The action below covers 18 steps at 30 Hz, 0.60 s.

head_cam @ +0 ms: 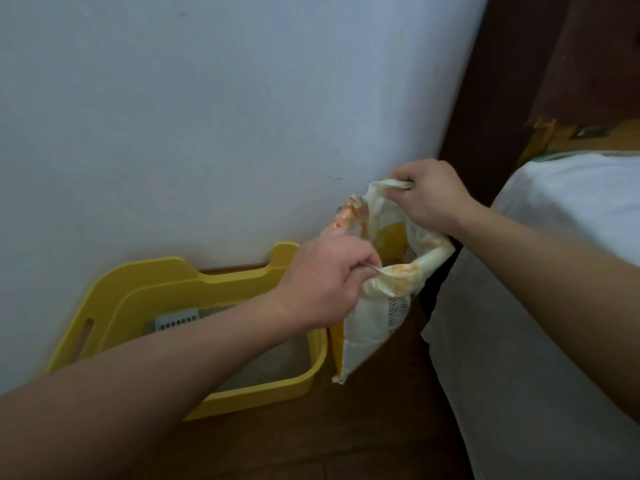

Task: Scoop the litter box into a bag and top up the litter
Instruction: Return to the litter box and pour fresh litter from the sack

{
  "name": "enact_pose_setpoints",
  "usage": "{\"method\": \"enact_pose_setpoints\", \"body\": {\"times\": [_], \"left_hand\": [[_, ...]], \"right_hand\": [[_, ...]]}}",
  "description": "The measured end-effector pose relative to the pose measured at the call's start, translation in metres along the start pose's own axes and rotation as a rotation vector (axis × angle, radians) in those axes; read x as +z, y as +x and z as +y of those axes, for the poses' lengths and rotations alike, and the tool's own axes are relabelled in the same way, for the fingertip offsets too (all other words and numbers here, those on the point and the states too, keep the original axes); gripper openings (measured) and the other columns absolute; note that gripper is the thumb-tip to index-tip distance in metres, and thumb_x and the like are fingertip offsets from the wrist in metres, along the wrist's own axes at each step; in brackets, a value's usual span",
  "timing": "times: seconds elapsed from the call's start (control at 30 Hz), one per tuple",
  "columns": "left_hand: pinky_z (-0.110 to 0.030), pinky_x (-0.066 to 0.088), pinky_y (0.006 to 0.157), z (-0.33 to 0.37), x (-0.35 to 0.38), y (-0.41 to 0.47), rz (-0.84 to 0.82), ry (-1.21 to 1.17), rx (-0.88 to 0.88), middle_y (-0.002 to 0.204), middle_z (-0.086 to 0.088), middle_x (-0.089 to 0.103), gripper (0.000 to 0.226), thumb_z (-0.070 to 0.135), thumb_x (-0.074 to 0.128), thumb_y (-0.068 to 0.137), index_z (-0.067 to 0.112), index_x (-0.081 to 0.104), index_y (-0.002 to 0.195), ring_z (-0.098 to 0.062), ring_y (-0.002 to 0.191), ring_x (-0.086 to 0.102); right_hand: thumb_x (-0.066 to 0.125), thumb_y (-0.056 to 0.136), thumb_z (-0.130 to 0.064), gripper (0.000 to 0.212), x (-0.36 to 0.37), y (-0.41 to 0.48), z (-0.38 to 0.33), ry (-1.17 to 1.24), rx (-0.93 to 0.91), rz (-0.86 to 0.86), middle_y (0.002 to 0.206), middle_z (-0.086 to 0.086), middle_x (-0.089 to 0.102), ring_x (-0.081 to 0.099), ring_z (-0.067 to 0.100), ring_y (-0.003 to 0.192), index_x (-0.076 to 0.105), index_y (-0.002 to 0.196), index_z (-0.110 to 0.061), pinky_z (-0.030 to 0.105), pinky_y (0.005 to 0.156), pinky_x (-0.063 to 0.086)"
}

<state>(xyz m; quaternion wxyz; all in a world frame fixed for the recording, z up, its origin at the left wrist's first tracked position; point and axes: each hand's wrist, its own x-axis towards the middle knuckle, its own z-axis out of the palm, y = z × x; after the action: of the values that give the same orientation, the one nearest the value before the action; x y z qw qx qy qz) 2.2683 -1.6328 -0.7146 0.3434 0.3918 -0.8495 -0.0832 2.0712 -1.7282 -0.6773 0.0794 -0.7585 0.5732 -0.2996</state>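
Left hand [325,278] closed on near rim of cream-and-orange bag [374,306]; right hand [427,197] closed on far rim, fingers [398,192] clamped, mouth held open. Bag upright on brown floor [363,427], just right of yellow litter box [145,282] against white wall [207,116]. Grey scoop [176,318] inside box. White bed [536,306] at right.

A pale bluish wall [207,116] fills ten o'clock; brown floor [346,438] at six; white-sheeted bed [554,271] at three; dim light.
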Motion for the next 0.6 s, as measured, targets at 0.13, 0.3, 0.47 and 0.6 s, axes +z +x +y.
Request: {"method": "enact_pose_setpoints", "body": {"times": [0.13,0.3,0.47,0.6], "left_hand": [[-0.036,0.049,0.068,0.006,0.018,-0.002,-0.022,-0.062,-0.028,0.077,0.011,0.067,0.007,0.022,0.066,0.083,0.021,0.072,0.082,-0.012,0.076,0.053],[-0.038,0.050,0.077,0.006,0.041,-0.007,-0.123,-0.171,-0.206,0.082,0.012,0.065,0.006,0.028,0.068,0.086,0.028,0.074,0.087,-0.005,0.082,0.052],[-0.039,0.053,0.082,0.004,0.060,-0.014,-0.230,-0.232,-0.398,0.092,0.009,0.058,0.003,0.032,0.070,0.088,0.034,0.071,0.088,-0.009,0.088,0.057],[-0.023,0.047,0.074,-0.002,0.071,-0.020,-0.314,-0.233,-0.455,0.085,0.019,0.051,0.005,0.032,0.069,0.089,0.031,0.073,0.093,-0.002,0.081,0.054]], "right_hand": [[0.072,0.087,-0.027,0.012,0.016,0.005,0.006,0.024,-0.013,-0.049,0.083,0.000,0.073,0.067,0.018,0.082,0.077,0.090,-0.017,0.035,0.074,0.052],[0.074,0.085,-0.022,0.010,0.039,0.007,0.017,0.106,-0.022,-0.115,0.083,0.002,0.073,0.067,0.018,0.081,0.076,0.088,-0.012,0.035,0.075,0.053],[0.077,0.082,-0.020,0.010,0.068,0.008,0.030,0.187,0.009,-0.203,0.081,0.006,0.072,0.067,0.021,0.079,0.073,0.081,-0.011,0.036,0.074,0.053],[0.077,0.082,-0.016,0.010,0.090,0.002,0.037,0.270,0.048,-0.267,0.078,0.000,0.070,0.061,0.010,0.074,0.072,0.077,-0.021,0.029,0.071,0.050]]}}
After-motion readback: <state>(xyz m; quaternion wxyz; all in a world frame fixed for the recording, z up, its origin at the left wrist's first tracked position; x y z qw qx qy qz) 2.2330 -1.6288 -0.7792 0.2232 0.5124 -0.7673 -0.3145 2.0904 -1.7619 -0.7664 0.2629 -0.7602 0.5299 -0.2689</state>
